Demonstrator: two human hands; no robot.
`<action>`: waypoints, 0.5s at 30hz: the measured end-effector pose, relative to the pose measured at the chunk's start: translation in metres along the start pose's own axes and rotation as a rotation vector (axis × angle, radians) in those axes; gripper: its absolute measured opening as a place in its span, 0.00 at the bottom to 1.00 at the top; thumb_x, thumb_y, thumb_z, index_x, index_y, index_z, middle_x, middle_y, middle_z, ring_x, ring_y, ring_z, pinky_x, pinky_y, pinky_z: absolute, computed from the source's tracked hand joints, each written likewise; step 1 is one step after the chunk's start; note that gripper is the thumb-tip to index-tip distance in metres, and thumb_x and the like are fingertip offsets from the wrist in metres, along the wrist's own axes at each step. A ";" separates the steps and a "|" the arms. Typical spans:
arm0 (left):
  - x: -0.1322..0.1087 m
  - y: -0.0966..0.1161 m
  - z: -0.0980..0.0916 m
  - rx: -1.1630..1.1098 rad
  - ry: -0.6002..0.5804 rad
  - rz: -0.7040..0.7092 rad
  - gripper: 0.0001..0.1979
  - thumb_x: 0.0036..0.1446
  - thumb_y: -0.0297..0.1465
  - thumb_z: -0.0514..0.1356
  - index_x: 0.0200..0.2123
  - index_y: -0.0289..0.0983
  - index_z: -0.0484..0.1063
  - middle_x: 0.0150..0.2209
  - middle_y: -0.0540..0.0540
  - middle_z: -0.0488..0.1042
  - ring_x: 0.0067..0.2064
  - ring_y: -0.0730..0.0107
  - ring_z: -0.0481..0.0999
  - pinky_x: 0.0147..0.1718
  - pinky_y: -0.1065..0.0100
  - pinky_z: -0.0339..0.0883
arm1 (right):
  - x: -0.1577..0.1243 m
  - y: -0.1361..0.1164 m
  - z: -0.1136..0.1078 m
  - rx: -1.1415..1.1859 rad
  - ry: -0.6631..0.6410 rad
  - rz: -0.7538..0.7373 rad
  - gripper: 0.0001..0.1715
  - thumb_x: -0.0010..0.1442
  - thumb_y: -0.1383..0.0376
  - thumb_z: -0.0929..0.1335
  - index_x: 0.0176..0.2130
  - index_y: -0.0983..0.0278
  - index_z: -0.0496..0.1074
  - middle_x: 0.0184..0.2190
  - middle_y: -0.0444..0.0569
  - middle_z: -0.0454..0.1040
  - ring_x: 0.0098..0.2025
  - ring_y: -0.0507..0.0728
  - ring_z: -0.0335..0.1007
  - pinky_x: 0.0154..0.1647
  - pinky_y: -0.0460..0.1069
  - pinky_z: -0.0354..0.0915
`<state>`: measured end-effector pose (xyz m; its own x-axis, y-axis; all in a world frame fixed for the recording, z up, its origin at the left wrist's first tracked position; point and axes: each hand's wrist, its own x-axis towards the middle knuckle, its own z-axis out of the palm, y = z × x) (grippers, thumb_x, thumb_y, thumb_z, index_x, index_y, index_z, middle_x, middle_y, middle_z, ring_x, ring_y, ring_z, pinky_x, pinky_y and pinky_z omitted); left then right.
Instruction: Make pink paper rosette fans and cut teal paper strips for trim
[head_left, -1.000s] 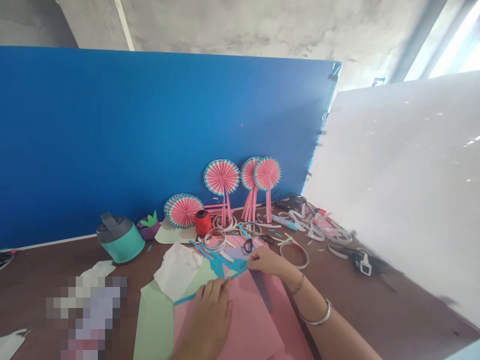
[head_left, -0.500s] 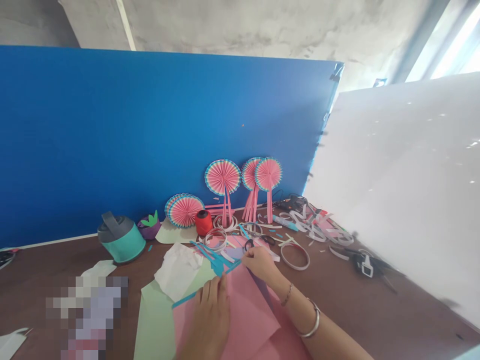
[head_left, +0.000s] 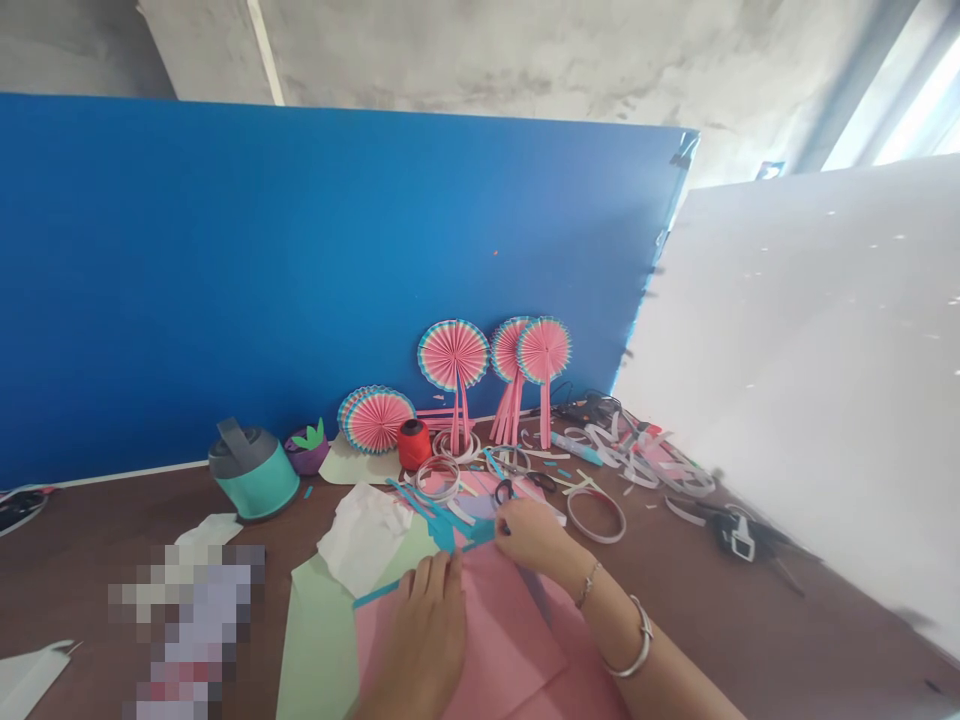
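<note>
A pink paper sheet (head_left: 510, 625) lies before me, with a blue paper strip (head_left: 375, 595) along its far edge. My left hand (head_left: 431, 630) rests flat on the sheet, fingers stretched toward that edge. At the right end of the edge my right hand (head_left: 536, 540) is closed, thumb and fingers pinched on the strip; the fingertips are partly hidden. Just beyond it are scissors (head_left: 504, 492), with dark handles showing. Loose blue strips (head_left: 442, 525) lie past my left fingertips. A pale green sheet (head_left: 319, 640) sticks out under the pink one on the left.
Pink pleated paper fans (head_left: 454, 356) stand against the blue partition (head_left: 225, 250). Crumpled white paper (head_left: 364, 535), a red thread spool (head_left: 414, 445), a teal container (head_left: 255, 475) and tape rolls (head_left: 596, 513) surround the work. Paper scraps (head_left: 637, 455) and a glue gun (head_left: 739, 535) lie right.
The view has shifted slightly, so the scene sits further right. My right hand has slid a little right and nearer along the edge; my left hand stays pressed on the sheet.
</note>
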<state>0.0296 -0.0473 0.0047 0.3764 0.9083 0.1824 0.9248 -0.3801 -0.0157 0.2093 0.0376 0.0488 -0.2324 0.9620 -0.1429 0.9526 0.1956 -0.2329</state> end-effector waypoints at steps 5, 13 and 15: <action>0.001 0.000 0.001 0.029 0.014 0.013 0.25 0.61 0.21 0.48 0.60 0.34 0.63 0.48 0.38 0.73 0.47 0.56 0.71 0.44 0.55 0.66 | 0.001 0.015 -0.002 0.087 -0.013 -0.049 0.13 0.56 0.71 0.63 0.31 0.65 0.78 0.33 0.51 0.79 0.34 0.54 0.71 0.30 0.44 0.55; 0.000 -0.001 0.001 0.034 0.028 0.045 0.26 0.59 0.20 0.47 0.61 0.33 0.63 0.47 0.38 0.73 0.47 0.55 0.71 0.43 0.54 0.67 | 0.002 0.016 0.000 -0.033 -0.018 -0.191 0.12 0.56 0.73 0.63 0.33 0.66 0.75 0.36 0.53 0.78 0.39 0.56 0.71 0.36 0.46 0.57; 0.001 -0.001 -0.001 0.023 0.009 0.044 0.26 0.59 0.20 0.47 0.61 0.32 0.62 0.48 0.37 0.73 0.47 0.54 0.70 0.44 0.53 0.67 | 0.000 0.010 -0.001 -0.062 -0.017 -0.191 0.12 0.56 0.73 0.63 0.35 0.67 0.75 0.38 0.56 0.77 0.42 0.59 0.71 0.38 0.47 0.57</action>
<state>0.0286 -0.0463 0.0054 0.4163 0.8892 0.1899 0.9084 -0.4155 -0.0460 0.2193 0.0402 0.0477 -0.4126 0.9033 -0.1180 0.9011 0.3857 -0.1982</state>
